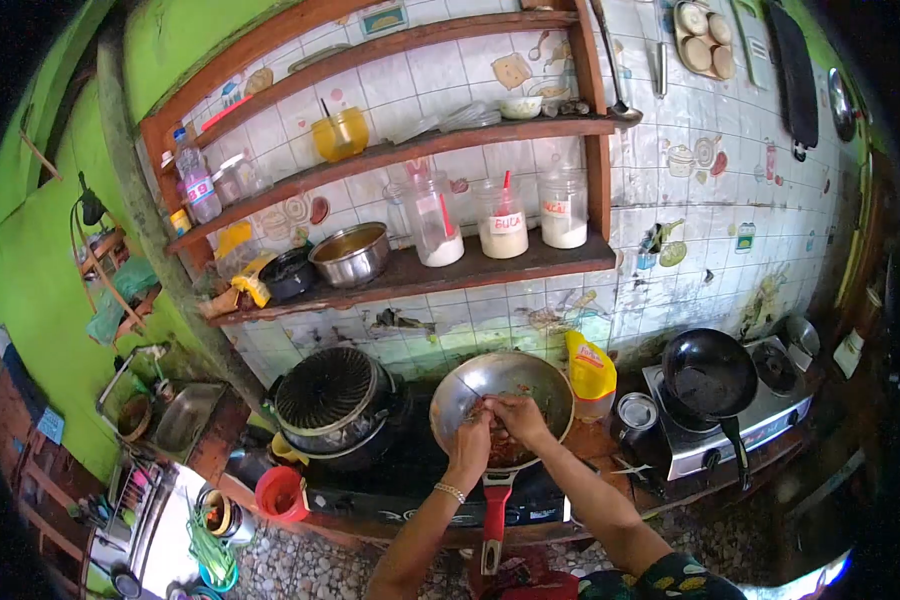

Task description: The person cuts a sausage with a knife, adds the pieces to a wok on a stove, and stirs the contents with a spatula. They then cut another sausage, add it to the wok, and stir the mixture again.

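Note:
Both of my hands meet above a metal pan (456,382) with a red handle. My left hand (472,440), with a bracelet at the wrist, has its fingers pinched over the pan's middle. Touching it from the right, my right hand (518,418) is closed too. Whatever lies between the fingertips is too small to make out. Chopped reddish and green food (510,450) lies in the pan below them. The pan rests on a black stove (425,500). Right beside it stands a yellow-topped bag (592,370).
Left of the pan sits a large dark-lidded pot (332,398), with a red bowl (282,494) near the counter's front edge. A black frying pan (710,372) lies on the silver stove (685,455) at right, beside a dark mug (638,415). Shelves (430,285) with jars hang above.

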Available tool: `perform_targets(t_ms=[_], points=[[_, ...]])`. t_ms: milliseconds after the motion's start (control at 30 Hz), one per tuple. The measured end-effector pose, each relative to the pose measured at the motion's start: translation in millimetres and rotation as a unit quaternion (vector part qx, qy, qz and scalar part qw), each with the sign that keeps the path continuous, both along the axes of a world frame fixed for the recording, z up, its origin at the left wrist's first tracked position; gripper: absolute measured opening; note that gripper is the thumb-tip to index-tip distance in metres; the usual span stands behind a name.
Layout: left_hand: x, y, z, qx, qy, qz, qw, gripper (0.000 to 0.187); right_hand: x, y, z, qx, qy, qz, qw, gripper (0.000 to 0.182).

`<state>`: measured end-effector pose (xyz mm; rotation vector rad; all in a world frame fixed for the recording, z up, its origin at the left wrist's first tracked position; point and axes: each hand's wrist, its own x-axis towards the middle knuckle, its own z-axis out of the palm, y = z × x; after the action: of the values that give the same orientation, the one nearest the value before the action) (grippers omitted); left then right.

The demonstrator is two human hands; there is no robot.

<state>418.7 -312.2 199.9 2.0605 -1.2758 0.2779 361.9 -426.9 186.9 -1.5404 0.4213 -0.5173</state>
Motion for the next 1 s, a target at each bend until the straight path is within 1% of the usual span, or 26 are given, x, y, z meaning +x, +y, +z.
perform_targets(t_ms=[33, 67, 133, 167, 200, 233, 267, 300, 333, 367, 400, 433, 467, 500, 533, 567, 600, 633, 667, 700, 767, 800, 867, 933, 967, 1000], points=[[-8, 4, 8, -0.036, -0.010, -0.008, 0.999, 0.018, -2, -5, 1, -0.011, 0.010, 0.029, 0.999, 0.035], [-7, 6, 12, -0.037, -0.008, -0.002, 0.999, 0.018, -4, -11, 9, -0.012, 0.012, 0.034, 0.999, 0.035], [-6, 20, 16, -0.092, -0.030, 0.010, 0.995, 0.017, -12, -22, 21, -0.017, 0.134, 0.094, 0.986, 0.041], [-8, 31, 18, -0.111, 0.021, 0.014, 0.994, 0.019, -12, -31, 24, -0.060, 0.151, 0.115, 0.980, 0.045], [-8, 44, 17, -0.124, 0.020, 0.033, 0.991, 0.018, -11, -42, 22, -0.060, 0.152, 0.120, 0.979, 0.045], [-9, 59, 15, -0.137, 0.019, 0.053, 0.989, 0.018, -10, -54, 18, -0.115, 0.191, 0.147, 0.964, 0.043], [-17, 76, 16, -0.143, 0.057, 0.086, 0.984, 0.018, -8, -62, 14, -0.169, 0.229, 0.173, 0.943, 0.043], [-24, 94, 11, -0.149, 0.095, 0.117, 0.977, 0.019, -13, -64, 21, -0.089, 0.200, 0.186, 0.958, 0.045], [-28, 113, -6, -0.121, 0.110, 0.167, 0.972, 0.020, -10, -75, 18, -0.087, 0.202, 0.190, 0.957, 0.045], [-31, 133, -24, -0.090, 0.126, 0.215, 0.964, 0.021, -8, -89, 12, -0.067, 0.208, 0.234, 0.948, 0.044], [-32, 155, -59, -0.070, 0.180, 0.247, 0.950, 0.020, -6, -98, 8, -0.046, 0.213, 0.276, 0.936, 0.043], [-33, 179, -113, -0.070, 0.261, 0.256, 0.928, 0.020, -7, -101, 9, -0.058, 0.232, 0.254, 0.937, 0.040], [-40, 204, -175, -0.113, 0.367, 0.241, 0.891, 0.020, -8, -104, 12, -0.055, 0.237, 0.257, 0.935, 0.040], [-52, 227, -240, -0.195, 0.487, 0.194, 0.829, 0.021, -10, -106, 14, -0.108, 0.263, 0.239, 0.928, 0.039], [-69, 242, -299, -0.280, 0.593, 0.142, 0.741, 0.021, -12, -109, 13, -0.161, 0.289, 0.221, 0.917, 0.037], [-77, 247, -365, -0.397, 0.737, 0.084, 0.540, 0.024, -14, -114, 11, -0.172, 0.320, 0.186, 0.913, 0.040], [-97, 240, -356, -0.394, 0.741, 0.087, 0.536, 0.024, -26, -112, 12, -0.167, 0.326, 0.187, 0.912, 0.040], [-112, 228, -346, -0.393, 0.758, 0.083, 0.515, 0.025, -44, -108, 14, -0.205, 0.241, 0.111, 0.942, 0.042], [-121, 216, -345, -0.383, 0.770, 0.082, 0.504, 0.025, -60, -108, 12, -0.242, 0.152, 0.032, 0.958, 0.044], [-127, 203, -341, -0.369, 0.781, 0.078, 0.498, 0.025, -81, -116, -1, -0.303, 0.135, -0.033, 0.943, 0.045], [-133, 186, -333, -0.335, 0.788, 0.070, 0.512, 0.026, -128, -123, -20, -0.306, 0.137, -0.122, 0.934, 0.047], [-133, 178, -329, -0.318, 0.792, 0.064, 0.516, 0.026, -154, -115, -13, -0.250, 0.153, -0.144, 0.945, 0.048], [-134, 173, -323, -0.281, 0.786, 0.058, 0.548, 0.027, -203, -99, -14, -0.154, 0.261, -0.203, 0.931, 0.050], [-133, 170, -320, -0.240, 0.781, 0.048, 0.574, 0.028, -247, -122, -112, -0.383, 0.209, -0.241, 0.867, 0.055], [-132, 169, -318, -0.217, 0.775, 0.046, 0.592, 0.028, -262, -118, -136, -0.420, 0.272, -0.194, 0.843, 0.055], [-133, 170, -318, -0.194, 0.765, 0.044, 0.612, 0.029, -269, -115, -161, -0.391, 0.352, -0.160, 0.835, 0.055]])
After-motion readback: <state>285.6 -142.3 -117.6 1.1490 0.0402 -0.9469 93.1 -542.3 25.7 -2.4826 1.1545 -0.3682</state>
